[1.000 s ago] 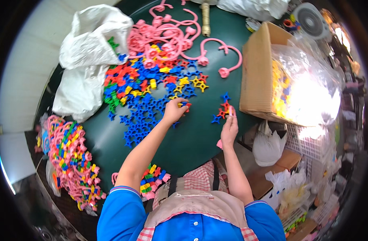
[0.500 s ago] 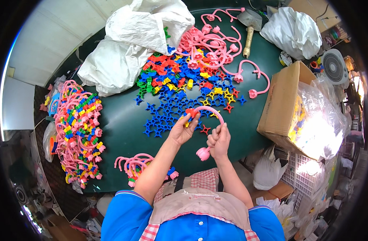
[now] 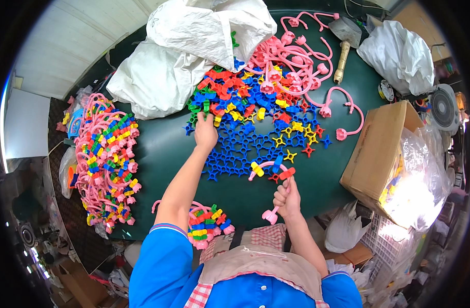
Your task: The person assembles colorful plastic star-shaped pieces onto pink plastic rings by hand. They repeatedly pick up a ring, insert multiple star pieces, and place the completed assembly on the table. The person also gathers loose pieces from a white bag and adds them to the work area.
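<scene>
My right hand [image 3: 287,199] is closed around a pink curved plastic tube [image 3: 267,164] with a flower-shaped end [image 3: 270,215] below the fist. Threaded on this tube are a yellow piece [image 3: 256,169], a blue piece [image 3: 278,164] and a red piece [image 3: 286,174]. Stretched out to the far left of the loose pieces, my left hand [image 3: 206,134] pinches a green plastic piece [image 3: 206,106] at its fingertips. Blue star-shaped connectors [image 3: 235,149] lie spread beside it, with red pieces [image 3: 224,84] heaped behind.
Finished-looking pink tubes with coloured pieces form a tall pile [image 3: 104,164] at left; a smaller bunch [image 3: 206,226] lies by my apron. Bare pink tubes [image 3: 296,56], white sacks [image 3: 163,77] and a wooden-handled scoop [image 3: 342,61] are at the back. A cardboard box [image 3: 371,154] stands right.
My left hand has left the tube and reached away to the green pieces. My right hand has moved slightly right and down with the tube, whose threaded pieces now show. The whole view has shifted.
</scene>
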Demonstrator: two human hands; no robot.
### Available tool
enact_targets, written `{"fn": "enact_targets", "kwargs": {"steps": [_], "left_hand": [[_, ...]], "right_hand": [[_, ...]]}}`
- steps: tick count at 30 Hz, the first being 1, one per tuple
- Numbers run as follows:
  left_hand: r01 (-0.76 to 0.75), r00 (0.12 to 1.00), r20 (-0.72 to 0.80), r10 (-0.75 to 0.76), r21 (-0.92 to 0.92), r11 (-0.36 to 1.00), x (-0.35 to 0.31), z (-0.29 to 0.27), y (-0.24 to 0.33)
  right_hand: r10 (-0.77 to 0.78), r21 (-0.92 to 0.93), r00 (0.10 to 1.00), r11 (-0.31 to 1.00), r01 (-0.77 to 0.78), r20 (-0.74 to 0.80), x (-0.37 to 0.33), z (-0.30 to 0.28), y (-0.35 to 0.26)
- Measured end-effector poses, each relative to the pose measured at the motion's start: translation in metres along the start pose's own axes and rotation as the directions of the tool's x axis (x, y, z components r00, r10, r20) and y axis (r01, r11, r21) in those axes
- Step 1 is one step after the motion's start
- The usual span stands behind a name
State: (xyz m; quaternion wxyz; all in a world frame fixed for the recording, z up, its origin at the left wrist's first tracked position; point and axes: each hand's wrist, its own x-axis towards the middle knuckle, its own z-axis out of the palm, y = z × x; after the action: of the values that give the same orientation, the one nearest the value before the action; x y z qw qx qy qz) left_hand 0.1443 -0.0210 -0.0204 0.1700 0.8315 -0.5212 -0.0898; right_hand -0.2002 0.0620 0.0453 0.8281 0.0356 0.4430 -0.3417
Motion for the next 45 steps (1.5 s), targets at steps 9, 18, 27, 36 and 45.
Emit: {"fn": "enact_targets", "kwargs": {"steps": [9, 18, 27, 36, 45], "left_hand": [[0.309, 0.951, 0.234, -0.202, -0.702, 0.641, -0.060, -0.019, 0.037], [0.590, 0.717, 0.681, 0.150, -0.477, -0.651, -0.094, -0.034, 0.106], [-0.068, 0.872, 0.395, 0.289, -0.488, 0.870, -0.112, -0.165, 0.154], [0.484, 0.732, 0.679, 0.054, -0.575, 0.660, -0.184, -0.145, 0.035], [-0.206, 0.959, 0.135, 0.251, -0.283, 0.937, -0.224, -0.070, -0.047]], "right_hand": [[-0.248, 0.006, 0.955, 0.968, 0.250, 0.161, 0.024, 0.076, -0.021], [-0.356, -0.070, 0.920, 0.926, 0.371, 0.165, 0.011, 0.086, 0.014], [-0.495, -0.900, 0.848, 0.258, 0.351, 0.188, 0.085, -0.011, -0.133], [-0.933, -0.902, 0.356, -0.113, -0.417, -0.048, 0.175, -0.074, -0.300], [-0.831, -0.535, 0.541, 0.518, 0.668, -0.130, 0.164, -0.025, -0.215]]}}
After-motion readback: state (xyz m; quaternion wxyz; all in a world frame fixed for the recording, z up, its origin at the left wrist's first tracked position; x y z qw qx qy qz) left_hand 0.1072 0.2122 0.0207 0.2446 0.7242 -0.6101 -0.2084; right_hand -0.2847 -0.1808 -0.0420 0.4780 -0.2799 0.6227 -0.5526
